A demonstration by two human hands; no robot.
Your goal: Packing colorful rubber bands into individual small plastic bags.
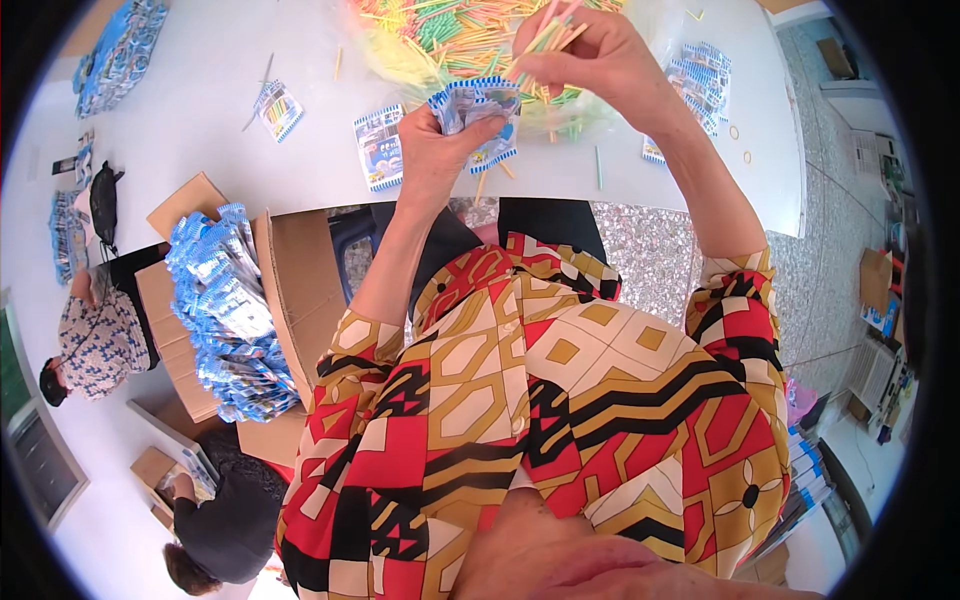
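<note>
Both hands work at twelve o'clock: the left hand [432,150] grips a small blue-white packet [478,102], the right hand [590,55] pinches several coloured sticks [548,35] above the stick pile [440,40].

Bright workroom with a white tabletop and a speckled floor.

Even light falls on the white tabletop [180,140], which spans the upper part of the view and bends with the lens. Below its edge lies a grey speckled floor [650,250], running on to the right in large tiles. Open cardboard boxes [300,290] stand by the tabletop on the left, and two other people [100,340] sit low there. At the far right, cluttered shelves [880,370] and another small box are blurred toward the rim.
</note>
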